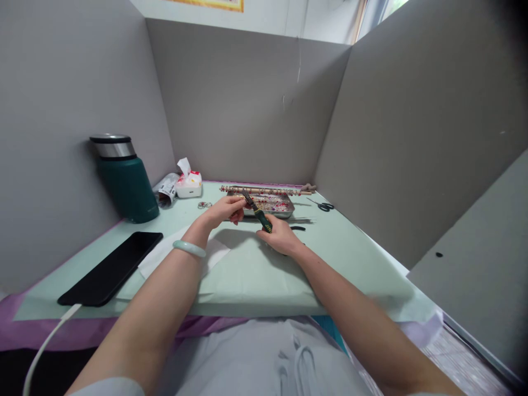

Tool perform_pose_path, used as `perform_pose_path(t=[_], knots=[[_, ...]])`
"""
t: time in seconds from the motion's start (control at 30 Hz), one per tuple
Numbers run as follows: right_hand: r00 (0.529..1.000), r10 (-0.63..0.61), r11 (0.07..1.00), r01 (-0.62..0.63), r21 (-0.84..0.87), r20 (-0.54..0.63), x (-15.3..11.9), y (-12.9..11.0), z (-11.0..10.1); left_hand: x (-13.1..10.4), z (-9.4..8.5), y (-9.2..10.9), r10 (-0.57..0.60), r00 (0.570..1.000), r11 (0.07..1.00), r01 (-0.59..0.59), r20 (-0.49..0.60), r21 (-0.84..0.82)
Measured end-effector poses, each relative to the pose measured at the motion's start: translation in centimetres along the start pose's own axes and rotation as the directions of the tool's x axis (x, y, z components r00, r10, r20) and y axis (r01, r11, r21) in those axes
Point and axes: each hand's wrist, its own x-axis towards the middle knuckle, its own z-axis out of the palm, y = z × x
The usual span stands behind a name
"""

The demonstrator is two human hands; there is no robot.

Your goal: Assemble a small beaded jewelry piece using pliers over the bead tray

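My right hand [282,235] is wrapped around a slim dark green-handled tool [262,216] with yellow lettering. The tool's dark metal end slants up and to the left; its exact kind is unclear. Beside that end, the fingers of my left hand [226,210] are pinched together, and whatever they hold is too small to make out. A pale bangle [188,248] circles my left wrist. Just behind both hands lies a metal tray [291,212] of red, gold and clear beads, partly hidden by them. Beaded rods [264,191] rest along its far edge.
Black-handled scissors [325,207] lie at the right, with a curved black handle [297,228] nearer. Small wire pieces [204,205] sit left of the tray. A green bottle [127,184], tissue box [190,186], phone [113,267] and white paper [165,253] occupy the left. Grey partitions [247,104] enclose the table.
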Motion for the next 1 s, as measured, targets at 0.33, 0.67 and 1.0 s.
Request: perform_pose_path(t=[0.33, 0.67, 1.0], knots=[[1.0, -0.013, 1.0, 0.013, -0.007, -0.002, 0.15, 0.15, 0.14, 0.24, -0.13, -0.33, 0.048, 0.999, 0.996, -0.049, -0.018, -0.069], [1.0, -0.023, 1.0, 0.023, -0.019, -0.002, 0.06, -0.07, 0.05, 0.38, -0.09, -0.27, 0.015, 0.999, 0.994, -0.018, -0.028, -0.109], [1.0, -0.028, 0.999, 0.028, -0.032, -0.004, 0.13, 0.03, 0.16, 0.27, 0.07, 0.11, -0.009, 0.998, 0.996, 0.003, -0.056, -0.094]])
